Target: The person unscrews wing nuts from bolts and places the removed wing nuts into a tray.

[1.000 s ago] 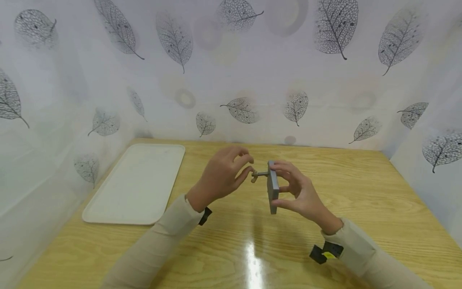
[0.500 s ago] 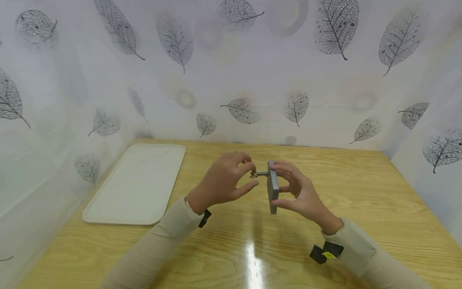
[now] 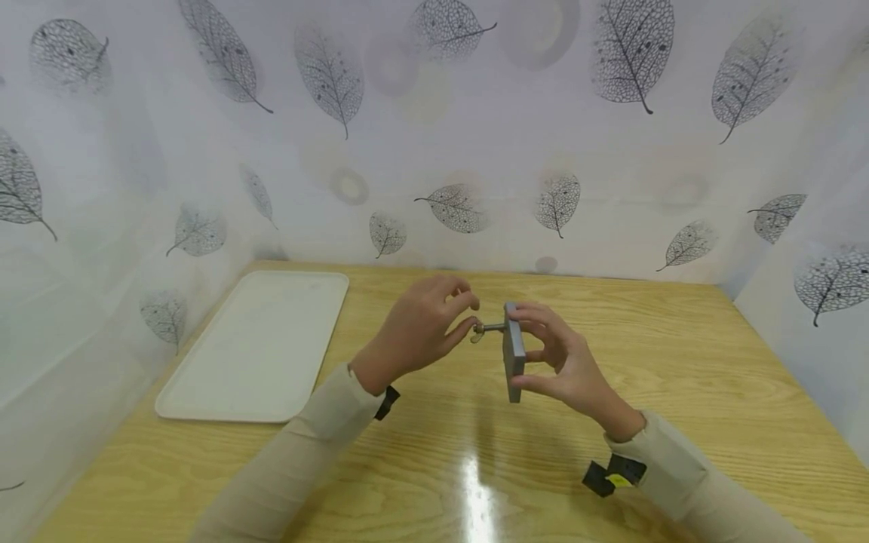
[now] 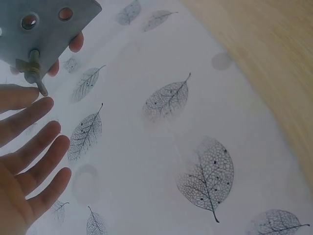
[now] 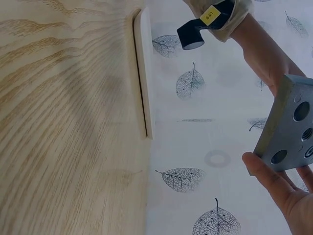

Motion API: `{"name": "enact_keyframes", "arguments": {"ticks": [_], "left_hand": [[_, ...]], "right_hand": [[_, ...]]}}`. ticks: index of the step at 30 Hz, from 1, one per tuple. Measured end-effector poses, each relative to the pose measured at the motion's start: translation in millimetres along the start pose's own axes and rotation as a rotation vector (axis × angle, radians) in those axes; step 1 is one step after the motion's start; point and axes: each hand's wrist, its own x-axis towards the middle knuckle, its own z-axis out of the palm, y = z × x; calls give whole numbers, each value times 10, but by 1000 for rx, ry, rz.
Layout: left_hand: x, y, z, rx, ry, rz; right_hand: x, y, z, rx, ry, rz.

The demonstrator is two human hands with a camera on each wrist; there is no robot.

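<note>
My right hand (image 3: 566, 366) grips a grey metal plate (image 3: 514, 366) by its edges and holds it upright above the table. Holes run through the plate (image 4: 46, 22), as the left wrist view shows. From its left face a threaded rod (image 3: 495, 326) sticks out, with a brass-coloured wing nut (image 3: 478, 330) near the rod's end. My left hand (image 3: 422, 320) is beside the wing nut, its fingers loosely extended. In the left wrist view the thumb tip appears to touch one wing; the fingers (image 4: 49, 156) are spread and hold nothing.
A white tray (image 3: 254, 351) lies at the left of the wooden table (image 3: 652, 339). A pale curtain with leaf prints (image 3: 451, 207) hangs behind and at both sides. Each wrist carries a black camera mount (image 3: 611, 475).
My left fingers dipped to the wing nut half a second ago, then lifted again while the thumb came back up. The wing nut has turned on the rod. My right hand and the plate stay put.
</note>
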Motion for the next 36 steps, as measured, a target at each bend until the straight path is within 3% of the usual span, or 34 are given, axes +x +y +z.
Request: {"name": "enact_keyframes", "arguments": {"ticks": [7, 14, 18, 23, 29, 36], "left_hand": [[-53, 5, 4, -75, 32, 17], [-103, 7, 17, -113, -49, 32], [-106, 12, 21, -109, -73, 41], [-81, -6, 24, -97, -41, 45], [-38, -21, 19, -61, -17, 16], [-28, -15, 17, -5, -1, -17]], "right_hand": [[-9, 8, -4, 2, -7, -9], [-15, 8, -1, 5, -10, -7], [-10, 8, 4, 9, -8, -10], [-7, 6, 9, 9, -11, -6], [-8, -2, 18, 1, -5, 22], [-3, 5, 13, 7, -2, -1]]}}
